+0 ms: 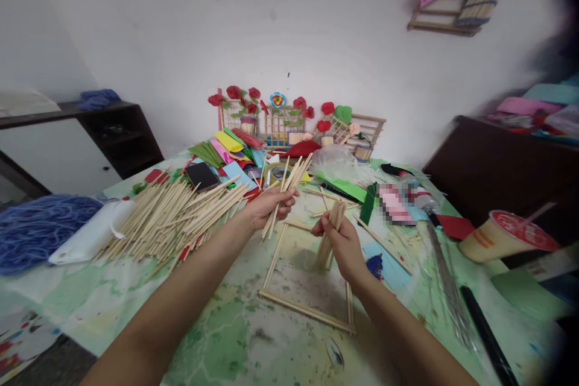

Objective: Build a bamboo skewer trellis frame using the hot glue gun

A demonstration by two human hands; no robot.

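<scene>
My left hand (274,205) is closed around a loose fan of thin wooden sticks (298,173), which point up and to the right. A tighter, nearly upright bundle of shorter-looking sticks (335,217) is gripped in my right hand (341,238). Beneath both hands, a square stick frame (307,312) lies flat on the table, its right side partly covered by my right hand and forearm. To the left spreads a large pile of loose wooden sticks (172,211).
A phone (202,177), folded coloured paper (228,142) and a tape roll (278,174) lie behind the hands. Finished stick racks with paper flowers (283,123) lean on the wall. Blue yarn (40,232) sits left; a drink cup (502,238), thin wires (447,289) and a black rod (486,335) are right.
</scene>
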